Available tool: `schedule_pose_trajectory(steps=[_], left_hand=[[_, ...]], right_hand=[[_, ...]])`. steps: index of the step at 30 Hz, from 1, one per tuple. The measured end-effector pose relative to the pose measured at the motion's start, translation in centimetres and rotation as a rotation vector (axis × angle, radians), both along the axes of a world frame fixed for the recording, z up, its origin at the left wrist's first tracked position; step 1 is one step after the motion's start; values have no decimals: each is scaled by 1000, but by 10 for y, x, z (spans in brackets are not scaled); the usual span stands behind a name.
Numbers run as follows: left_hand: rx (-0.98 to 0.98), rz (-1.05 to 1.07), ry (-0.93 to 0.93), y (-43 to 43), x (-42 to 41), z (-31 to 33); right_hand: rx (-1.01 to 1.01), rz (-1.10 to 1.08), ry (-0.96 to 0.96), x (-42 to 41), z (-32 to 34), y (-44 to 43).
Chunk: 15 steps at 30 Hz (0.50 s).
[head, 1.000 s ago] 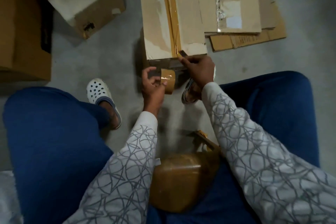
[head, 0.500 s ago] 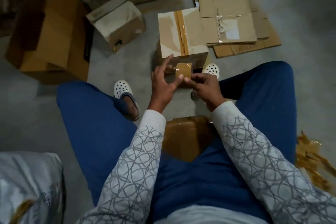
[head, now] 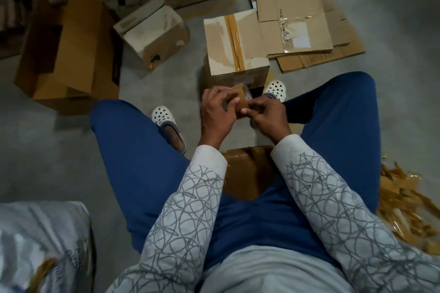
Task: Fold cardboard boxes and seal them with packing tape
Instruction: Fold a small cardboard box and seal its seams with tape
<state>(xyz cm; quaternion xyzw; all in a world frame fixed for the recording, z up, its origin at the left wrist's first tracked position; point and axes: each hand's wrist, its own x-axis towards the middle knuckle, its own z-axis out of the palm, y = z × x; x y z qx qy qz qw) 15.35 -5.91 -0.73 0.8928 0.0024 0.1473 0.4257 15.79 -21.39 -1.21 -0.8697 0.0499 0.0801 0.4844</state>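
A closed cardboard box stands on the floor between my feet, a strip of brown tape running along its top seam. Just in front of its near face I hold a roll of brown packing tape. My left hand grips the roll from the left with curled fingers. From the right, my right hand pinches the roll's edge with thumb and fingertips. Both hands are apart from the box.
Flattened cardboard sheets lie at the back right. A small tipped box and a large open box sit at the left. Torn tape scraps litter the right floor. A brown box sits between my knees. A pale bag fills the lower left.
My right hand left the taped box's front edge and joined the left on the tape roll. Both hands drew back toward me, and the view pulled up and away.
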Motion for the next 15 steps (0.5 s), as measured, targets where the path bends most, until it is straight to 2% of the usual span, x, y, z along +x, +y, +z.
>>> schedule_pose_trajectory(steps=[4,11,15], left_hand=[[30,15,42,1,5,-2],[126,-27,227,-6,9,-7],[87,-52,298,-11,3,-4]], right_hand=[[-75,53,-18,-1,-2,1],[-229,142,-72,-4,-1,12],[-334,118,-79,-5,-3,19]])
